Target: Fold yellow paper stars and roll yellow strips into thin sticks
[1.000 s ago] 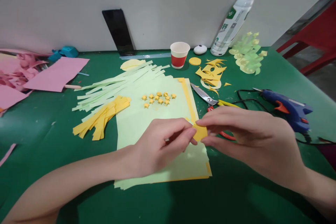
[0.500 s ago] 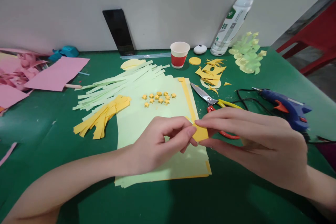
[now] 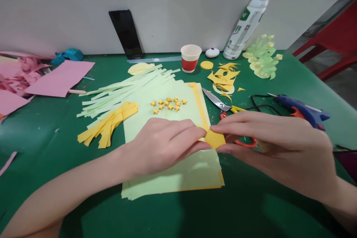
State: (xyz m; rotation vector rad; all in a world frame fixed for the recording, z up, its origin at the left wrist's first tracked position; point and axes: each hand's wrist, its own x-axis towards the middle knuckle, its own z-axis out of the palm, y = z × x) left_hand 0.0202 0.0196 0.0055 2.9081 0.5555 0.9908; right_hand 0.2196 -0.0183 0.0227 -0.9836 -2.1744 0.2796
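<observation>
Pinching, with left hand (image 3: 173, 141) and right hand (image 3: 284, 148), opposite sides of the folded yellow paper (image 3: 215, 139) above the right edge of the green sheets (image 3: 173, 183). Probably light, thin and easily creased; best taken by the edges. Held nearer than the yellow stars (image 3: 170, 107) on those sheets.

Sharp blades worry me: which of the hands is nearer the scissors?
Right. The right hand partly hides the scissors from view; the left hand is farther left, above the green paper.
</observation>
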